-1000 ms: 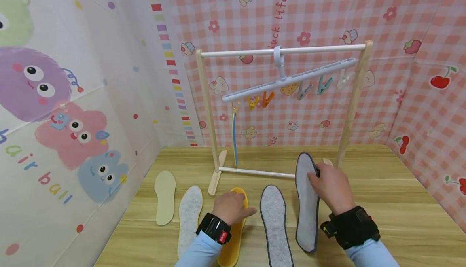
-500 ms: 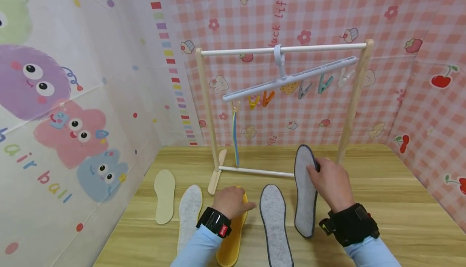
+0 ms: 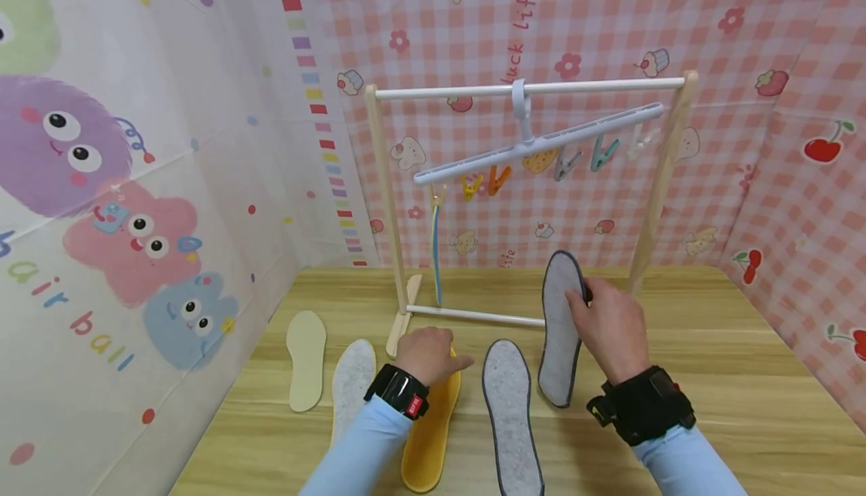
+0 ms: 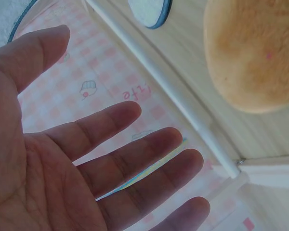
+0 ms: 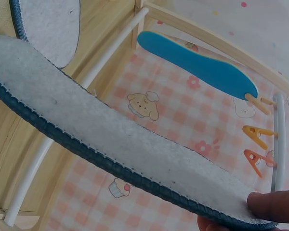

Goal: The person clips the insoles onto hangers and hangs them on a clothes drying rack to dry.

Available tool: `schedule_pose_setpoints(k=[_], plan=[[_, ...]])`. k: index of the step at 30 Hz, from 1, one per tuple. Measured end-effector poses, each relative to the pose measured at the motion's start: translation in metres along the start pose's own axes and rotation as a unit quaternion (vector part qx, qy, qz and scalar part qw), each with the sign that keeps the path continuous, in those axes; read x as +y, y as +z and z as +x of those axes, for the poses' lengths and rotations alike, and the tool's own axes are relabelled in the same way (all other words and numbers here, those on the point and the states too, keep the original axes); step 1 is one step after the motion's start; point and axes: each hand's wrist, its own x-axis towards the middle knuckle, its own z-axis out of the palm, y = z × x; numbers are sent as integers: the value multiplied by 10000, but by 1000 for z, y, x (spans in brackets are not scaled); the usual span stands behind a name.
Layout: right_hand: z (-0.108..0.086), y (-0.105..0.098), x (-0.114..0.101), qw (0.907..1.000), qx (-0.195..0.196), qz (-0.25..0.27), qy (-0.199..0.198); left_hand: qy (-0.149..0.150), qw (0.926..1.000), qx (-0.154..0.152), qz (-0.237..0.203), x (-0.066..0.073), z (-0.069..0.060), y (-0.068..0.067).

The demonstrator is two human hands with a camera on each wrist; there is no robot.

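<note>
My right hand [image 3: 611, 328] pinches a grey felt insole with dark edging [image 3: 560, 331] near its upper end, thumb on the felt face, holding it raised and tilted. In the right wrist view the same insole [image 5: 120, 139] stretches away from my thumb. My left hand [image 3: 426, 357] is above the top of a yellow insole [image 3: 429, 436]; in the left wrist view its fingers are spread with nothing in the palm [image 4: 43, 178]. A blue insole [image 5: 197, 65] hangs from a clip at the lower end of the tilted hanger [image 3: 541, 146].
A wooden rack with a white top bar [image 3: 446, 92] carries the hanger, with several coloured clips such as an orange one [image 3: 498, 180]. On the table [image 3: 710, 406] lie a cream insole [image 3: 307, 361], a grey yellow-edged insole [image 3: 353, 383] and a grey dark-edged insole [image 3: 510, 413].
My right hand has lifted the grey insole higher and slightly left, toward the rack. My left hand has moved up slightly in view, still holding nothing.
</note>
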Motion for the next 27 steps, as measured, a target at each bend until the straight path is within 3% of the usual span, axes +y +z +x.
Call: schedule_pose_setpoints(k=[7, 15, 23, 27], plan=[[3, 3, -3, 9999, 77, -13, -71, 95, 9998, 70, 131, 0, 11, -14], [6, 8, -9, 9990, 263, 77, -354, 94, 9997, -106, 178, 3, 26, -32], [9, 15, -15, 9986, 358, 28, -397, 167, 9997, 144, 97, 6, 45, -51], [11, 17, -17, 9982, 434, 32, -419, 199, 9989, 421, 54, 8, 55, -60]])
